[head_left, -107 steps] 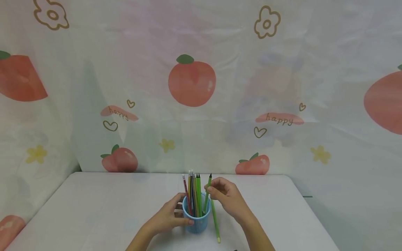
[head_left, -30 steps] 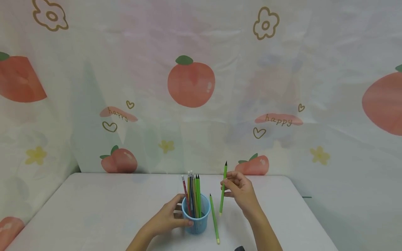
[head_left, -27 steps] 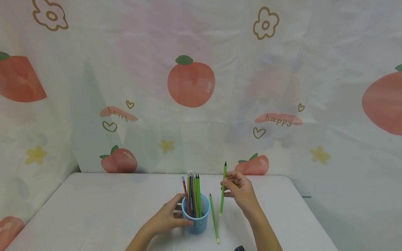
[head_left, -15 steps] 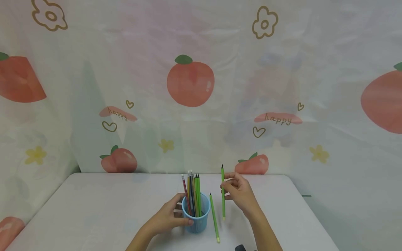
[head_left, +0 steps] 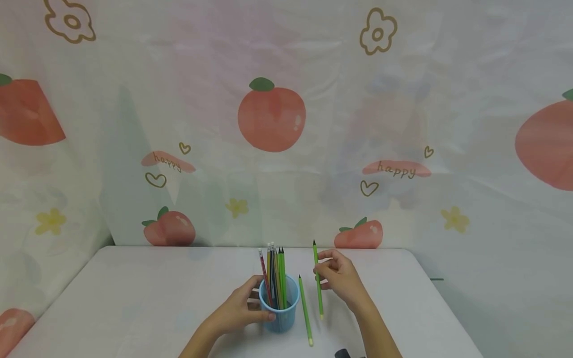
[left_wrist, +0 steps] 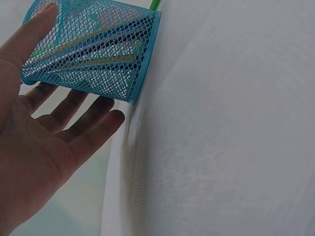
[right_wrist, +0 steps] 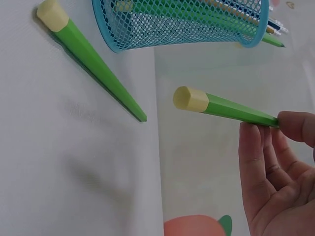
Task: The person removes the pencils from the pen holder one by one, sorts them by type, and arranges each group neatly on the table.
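My left hand (head_left: 239, 306) holds a blue mesh pencil cup (head_left: 280, 323), thumb at its near rim and fingers along its left side. Several pencils (head_left: 274, 273) stand in the cup: green ones with black points up, others with white ends up. Right of the cup, my right hand (head_left: 342, 278) pinches a green pencil (head_left: 319, 293) between thumb and fingers, black point up and pale-yellow end down. In the right wrist view, that yellow end hangs above the tabletop. Another green pencil (head_left: 306, 313) lies on the table between the cup and the held one.
The white table (head_left: 147, 298) ends at a backdrop (head_left: 210, 124) printed with fruit, flowers and hearts. A small dark object (head_left: 342, 353) shows at the bottom edge of the head view, near my right forearm.
The green pencil has come out of the cup in my right hand and moved right. Over the last second it has sunk lower, its tip swinging left. My left hand has kept its hold.
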`<state>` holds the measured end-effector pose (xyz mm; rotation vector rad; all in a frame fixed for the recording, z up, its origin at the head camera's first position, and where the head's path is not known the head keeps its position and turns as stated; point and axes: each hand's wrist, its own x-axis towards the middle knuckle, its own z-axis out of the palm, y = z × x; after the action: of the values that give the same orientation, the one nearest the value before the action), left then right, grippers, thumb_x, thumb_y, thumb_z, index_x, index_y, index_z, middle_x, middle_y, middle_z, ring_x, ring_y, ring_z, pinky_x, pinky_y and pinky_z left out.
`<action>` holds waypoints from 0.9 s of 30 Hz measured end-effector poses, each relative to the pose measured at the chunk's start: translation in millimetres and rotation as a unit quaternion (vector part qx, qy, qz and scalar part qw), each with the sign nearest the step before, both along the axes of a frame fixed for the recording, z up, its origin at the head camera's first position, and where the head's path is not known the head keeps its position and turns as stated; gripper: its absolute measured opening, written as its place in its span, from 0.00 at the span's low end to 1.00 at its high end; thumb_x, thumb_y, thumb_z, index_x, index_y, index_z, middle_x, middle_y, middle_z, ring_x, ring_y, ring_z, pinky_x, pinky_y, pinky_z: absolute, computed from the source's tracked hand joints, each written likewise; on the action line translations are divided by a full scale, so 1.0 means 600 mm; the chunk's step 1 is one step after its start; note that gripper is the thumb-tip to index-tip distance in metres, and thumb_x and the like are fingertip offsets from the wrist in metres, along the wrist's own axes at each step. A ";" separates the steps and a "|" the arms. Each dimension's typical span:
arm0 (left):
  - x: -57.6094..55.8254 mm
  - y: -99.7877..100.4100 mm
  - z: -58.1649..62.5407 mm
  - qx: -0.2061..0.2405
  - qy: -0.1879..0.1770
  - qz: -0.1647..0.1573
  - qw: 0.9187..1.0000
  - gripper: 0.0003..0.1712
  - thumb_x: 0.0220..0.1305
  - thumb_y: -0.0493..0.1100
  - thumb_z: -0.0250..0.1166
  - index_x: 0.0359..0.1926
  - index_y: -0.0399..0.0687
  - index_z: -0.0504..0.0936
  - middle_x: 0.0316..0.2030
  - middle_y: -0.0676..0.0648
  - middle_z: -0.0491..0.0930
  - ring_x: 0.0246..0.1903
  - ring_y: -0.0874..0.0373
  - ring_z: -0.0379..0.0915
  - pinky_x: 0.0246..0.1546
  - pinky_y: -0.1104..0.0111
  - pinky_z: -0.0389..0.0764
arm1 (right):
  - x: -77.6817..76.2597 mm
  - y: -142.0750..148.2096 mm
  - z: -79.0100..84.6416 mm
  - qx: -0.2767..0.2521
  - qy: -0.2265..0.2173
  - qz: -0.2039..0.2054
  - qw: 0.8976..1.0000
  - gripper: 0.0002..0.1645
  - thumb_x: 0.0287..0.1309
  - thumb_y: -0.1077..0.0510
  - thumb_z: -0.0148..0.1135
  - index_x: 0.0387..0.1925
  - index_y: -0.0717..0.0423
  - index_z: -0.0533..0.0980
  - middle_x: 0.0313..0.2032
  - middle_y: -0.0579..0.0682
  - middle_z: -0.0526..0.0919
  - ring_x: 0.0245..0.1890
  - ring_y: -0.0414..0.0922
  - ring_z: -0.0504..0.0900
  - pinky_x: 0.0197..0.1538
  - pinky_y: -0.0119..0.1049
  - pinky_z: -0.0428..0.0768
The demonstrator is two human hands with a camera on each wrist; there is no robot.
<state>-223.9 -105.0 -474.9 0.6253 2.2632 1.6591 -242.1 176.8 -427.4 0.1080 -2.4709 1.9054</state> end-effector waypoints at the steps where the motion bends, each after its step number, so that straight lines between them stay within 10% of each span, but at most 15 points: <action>1: 0.000 0.000 0.000 -0.002 0.000 0.000 1.000 0.46 0.53 0.47 0.78 0.70 0.51 0.64 0.61 0.44 0.74 0.57 0.46 0.75 0.59 0.51 0.80 | 0.000 0.000 -0.001 0.000 -0.001 0.001 1.000 0.16 0.63 0.63 0.61 0.52 0.57 0.75 0.35 0.56 0.84 0.34 0.50 0.84 0.36 0.41 0.88; 27: 0.000 0.000 0.004 -0.008 -0.015 0.006 1.000 0.48 0.52 0.49 0.79 0.71 0.51 0.63 0.64 0.42 0.72 0.58 0.45 0.74 0.57 0.52 0.81 | -0.010 0.007 -0.023 0.017 -0.017 -0.014 1.000 0.16 0.62 0.62 0.63 0.52 0.55 0.75 0.35 0.57 0.84 0.33 0.48 0.83 0.33 0.41 0.88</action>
<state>-223.8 -104.9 -472.4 0.5803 2.2629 1.6426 -248.4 180.9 -441.3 0.0406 -2.5145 1.8698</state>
